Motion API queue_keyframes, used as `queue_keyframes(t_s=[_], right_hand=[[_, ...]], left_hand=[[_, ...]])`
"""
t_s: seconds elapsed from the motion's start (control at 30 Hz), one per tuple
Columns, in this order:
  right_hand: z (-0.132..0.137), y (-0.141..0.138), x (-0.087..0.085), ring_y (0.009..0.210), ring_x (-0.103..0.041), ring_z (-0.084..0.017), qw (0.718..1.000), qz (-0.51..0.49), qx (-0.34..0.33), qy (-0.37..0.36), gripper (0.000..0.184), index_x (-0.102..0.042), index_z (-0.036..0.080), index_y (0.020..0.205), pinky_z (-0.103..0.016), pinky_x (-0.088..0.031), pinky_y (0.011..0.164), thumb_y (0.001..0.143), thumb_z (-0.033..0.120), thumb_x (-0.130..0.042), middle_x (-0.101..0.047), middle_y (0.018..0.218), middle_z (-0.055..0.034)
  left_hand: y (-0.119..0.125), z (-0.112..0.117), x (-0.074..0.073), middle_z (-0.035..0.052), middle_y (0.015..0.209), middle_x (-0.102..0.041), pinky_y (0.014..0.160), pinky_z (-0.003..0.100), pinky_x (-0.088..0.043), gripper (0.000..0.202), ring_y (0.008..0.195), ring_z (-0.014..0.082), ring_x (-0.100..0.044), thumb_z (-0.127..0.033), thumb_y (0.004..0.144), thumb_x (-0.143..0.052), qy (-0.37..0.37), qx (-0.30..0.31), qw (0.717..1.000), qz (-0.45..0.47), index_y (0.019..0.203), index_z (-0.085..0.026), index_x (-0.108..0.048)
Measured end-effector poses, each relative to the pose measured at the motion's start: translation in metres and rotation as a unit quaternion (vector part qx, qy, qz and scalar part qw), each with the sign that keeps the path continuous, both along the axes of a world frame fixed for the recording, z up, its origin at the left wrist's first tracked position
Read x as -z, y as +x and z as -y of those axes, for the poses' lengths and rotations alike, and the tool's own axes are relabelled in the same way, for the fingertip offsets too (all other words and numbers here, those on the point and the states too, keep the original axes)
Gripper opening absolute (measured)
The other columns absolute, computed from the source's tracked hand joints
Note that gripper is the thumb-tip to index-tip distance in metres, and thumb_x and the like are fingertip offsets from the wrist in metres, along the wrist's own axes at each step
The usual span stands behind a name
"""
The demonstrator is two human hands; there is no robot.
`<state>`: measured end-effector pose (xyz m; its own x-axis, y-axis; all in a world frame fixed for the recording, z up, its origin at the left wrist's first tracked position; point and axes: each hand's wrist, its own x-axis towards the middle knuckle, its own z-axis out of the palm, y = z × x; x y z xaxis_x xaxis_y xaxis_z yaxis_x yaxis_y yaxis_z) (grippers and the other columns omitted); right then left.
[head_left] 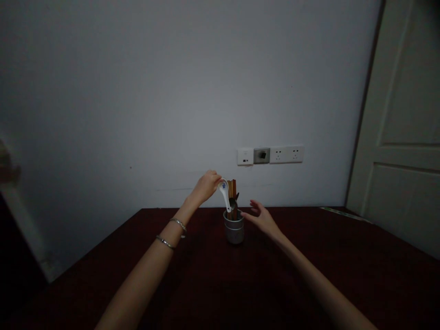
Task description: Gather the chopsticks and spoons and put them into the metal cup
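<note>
A small metal cup (234,231) stands on the dark red table (309,275) near its far edge. Wooden chopsticks (233,188) and a metal spoon (233,205) stick up out of it. My left hand (206,185) pinches the top of a white ceramic spoon (225,195) with a blue mark; its lower end dips into the cup's mouth. My right hand (259,217) hovers just right of the cup with fingers spread, holding nothing. Two thin bracelets sit on my left wrist.
A pale wall rises right behind the table, with a row of wall sockets (270,155) above the cup. A white door (402,128) stands at the right. A blurred pale shape (8,169) shows at the left edge.
</note>
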<state>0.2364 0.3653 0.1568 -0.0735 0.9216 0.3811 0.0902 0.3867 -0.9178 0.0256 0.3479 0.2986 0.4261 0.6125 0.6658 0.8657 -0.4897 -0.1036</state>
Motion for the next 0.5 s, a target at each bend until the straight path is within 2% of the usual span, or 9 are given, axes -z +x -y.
queue_keyframes(t_s=[0.1, 0.17, 0.3, 0.5], right_hand=[[-0.004, -0.006, 0.021, 0.123, -0.033, -0.031, 0.995, 0.026, -0.066, -0.064, 0.099, -0.026, 0.016, 0.133, -0.045, -0.034, 0.097, 0.051, 0.042, -0.074, -0.027, 0.138, -0.0190], [-0.005, -0.011, 0.033, 0.124, -0.031, -0.032, 0.990, 0.028, -0.109, -0.086, 0.106, -0.018, 0.018, 0.136, -0.046, -0.031, 0.099, 0.050, 0.041, -0.075, -0.022, 0.140, -0.0190], [-0.006, -0.017, 0.046, 0.120, -0.039, -0.028, 0.981, 0.008, -0.179, -0.077, 0.108, -0.010, 0.020, 0.137, -0.046, -0.033, 0.098, 0.052, 0.037, -0.075, -0.030, 0.137, -0.0175], [-0.008, -0.018, 0.052, 0.110, -0.049, -0.022, 0.969, 0.006, -0.244, -0.031, 0.086, -0.021, 0.021, 0.133, -0.041, -0.038, 0.095, 0.063, 0.034, -0.069, -0.043, 0.129, -0.0131]], left_hand=[[0.002, -0.005, 0.007, 0.0078, 0.077, -0.054, 0.073, 0.027, -0.037, 0.029, 0.080, 0.0161, -0.049, -0.025, 0.087, -0.039, -0.006, -0.035, 0.999, -0.025, 0.077, -0.012, -0.063], [0.004, -0.008, 0.013, 0.0085, 0.078, -0.054, 0.072, 0.027, -0.038, 0.028, 0.082, 0.0167, -0.049, -0.024, 0.087, -0.039, -0.008, -0.052, 0.998, -0.042, 0.078, -0.011, -0.062], [0.007, -0.011, 0.023, 0.0093, 0.081, -0.055, 0.072, 0.026, -0.039, 0.025, 0.084, 0.0176, -0.049, -0.023, 0.087, -0.040, -0.006, -0.065, 0.995, -0.069, 0.081, -0.011, -0.062], [0.012, -0.013, 0.037, 0.0106, 0.082, -0.056, 0.073, 0.028, -0.040, 0.023, 0.085, 0.0191, -0.050, -0.022, 0.086, -0.042, -0.015, -0.067, 0.994, -0.089, 0.081, -0.010, -0.061]])
